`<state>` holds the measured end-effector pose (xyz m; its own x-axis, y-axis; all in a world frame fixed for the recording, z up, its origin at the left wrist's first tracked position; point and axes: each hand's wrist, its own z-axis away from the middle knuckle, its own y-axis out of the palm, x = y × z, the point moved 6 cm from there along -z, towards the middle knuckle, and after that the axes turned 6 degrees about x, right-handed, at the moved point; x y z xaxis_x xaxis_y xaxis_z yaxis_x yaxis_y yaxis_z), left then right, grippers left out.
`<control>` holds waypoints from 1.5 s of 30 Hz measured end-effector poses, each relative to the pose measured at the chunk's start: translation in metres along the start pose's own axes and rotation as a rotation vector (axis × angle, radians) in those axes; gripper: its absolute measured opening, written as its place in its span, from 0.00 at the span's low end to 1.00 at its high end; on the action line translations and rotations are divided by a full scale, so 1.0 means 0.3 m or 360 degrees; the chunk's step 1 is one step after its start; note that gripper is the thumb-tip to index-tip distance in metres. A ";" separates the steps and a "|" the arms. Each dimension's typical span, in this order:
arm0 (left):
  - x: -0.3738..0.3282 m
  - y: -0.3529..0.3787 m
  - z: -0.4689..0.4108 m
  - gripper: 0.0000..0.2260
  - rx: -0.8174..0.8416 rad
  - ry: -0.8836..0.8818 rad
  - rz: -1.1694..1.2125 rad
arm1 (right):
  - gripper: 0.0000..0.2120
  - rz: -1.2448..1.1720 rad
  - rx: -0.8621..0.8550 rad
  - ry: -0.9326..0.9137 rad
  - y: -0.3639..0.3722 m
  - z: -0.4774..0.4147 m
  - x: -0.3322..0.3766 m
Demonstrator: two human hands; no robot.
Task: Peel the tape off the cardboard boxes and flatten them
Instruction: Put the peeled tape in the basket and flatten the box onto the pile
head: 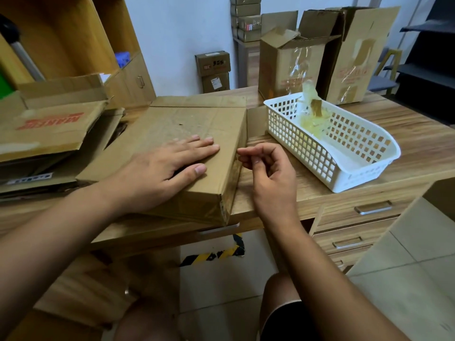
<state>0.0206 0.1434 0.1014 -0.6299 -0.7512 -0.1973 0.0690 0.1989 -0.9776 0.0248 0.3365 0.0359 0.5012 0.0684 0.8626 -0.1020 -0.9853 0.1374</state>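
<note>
A flat cardboard box [187,124] is seen lying on a wooden worktop [406,143], its near corner reaching just over the front edge. The box is pressed down by the left hand [170,166], which is laid palm-down on its top face with the fingers straight and spread. The right hand [268,173] is held just beside the box's right edge, its fingers curled inward and the thumb and forefinger tips brought close together. A glossy strip of tape can be made out along that edge, but whether any of it is pinched cannot be told.

To the right, well apart from the box, a white plastic basket [364,173] is set on the worktop, and a crumpled wad of clear and brown tape [312,116] is piled in its far end. A stack of flattened boxes [49,124] is laid at the left, overlapped by the box's left edge. Two tall opened boxes [290,65] are stood upright at the back of the worktop, with loose tape hanging down their fronts. Drawers [374,207] with metal handles are visible below the worktop at the right.
</note>
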 end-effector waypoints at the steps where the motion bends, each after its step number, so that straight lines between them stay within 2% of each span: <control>1: -0.001 0.002 -0.001 0.25 0.0001 0.0005 -0.0002 | 0.12 0.0002 -0.0001 -0.0004 0.000 -0.001 -0.003; 17: 0.007 0.004 -0.007 0.23 -0.0027 -0.0055 0.0017 | 0.12 0.0026 0.0095 0.0023 0.002 -0.017 -0.035; 22: 0.004 0.000 -0.006 0.23 -0.0039 -0.0072 0.0022 | 0.15 0.0064 0.0118 0.0051 -0.004 -0.013 -0.038; 30: 0.002 -0.003 -0.004 0.22 -0.0049 -0.0078 0.0030 | 0.10 -0.0131 0.0043 0.0103 -0.001 -0.024 -0.041; 40: 0.011 0.002 -0.009 0.23 -0.0048 -0.0089 0.0049 | 0.13 -0.0119 0.0128 0.0202 -0.011 -0.028 -0.045; 45: 0.014 0.001 -0.006 0.22 -0.0056 -0.0098 0.0064 | 0.11 -0.0284 0.0017 0.0211 -0.023 -0.028 -0.043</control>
<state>0.0165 0.1414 0.1004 -0.5782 -0.7793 -0.2415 0.0654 0.2508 -0.9658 0.0118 0.3439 0.0281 0.3930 0.2612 0.8817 -0.0123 -0.9572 0.2890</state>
